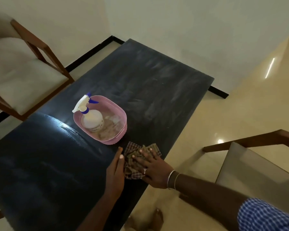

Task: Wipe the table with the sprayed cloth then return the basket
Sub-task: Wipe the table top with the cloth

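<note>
Right hand point(154, 167) flat, fingers point(141, 155) spread wide, pressing checked cloth point(133, 161) on dark bench point(40, 164) near right edge; left hand point(115, 170) beside cloth, fingers straight, holding nothing. Pink basket point(114, 104) with spray bottle point(92, 119) just behind cloth. Far half looks smeared: wiping unfinished, basket not yet returned

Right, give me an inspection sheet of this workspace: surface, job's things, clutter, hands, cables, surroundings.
Surface: dark table, dusty streaks on the far half, glare patch near the basket.
Job's things: checked cloth bunched flat on the table by the near right edge; pink basket just beyond it, holding a spray bottle standing upright.
Clutter: nothing seen.
Hands: right hand pressed palm-down on the cloth, fingers spread; left hand on edge against the cloth's left side.
Cables: nothing seen.
Surroundings: cushioned wooden chair at left, another chair at right, glossy tiled floor, plain walls.
</note>
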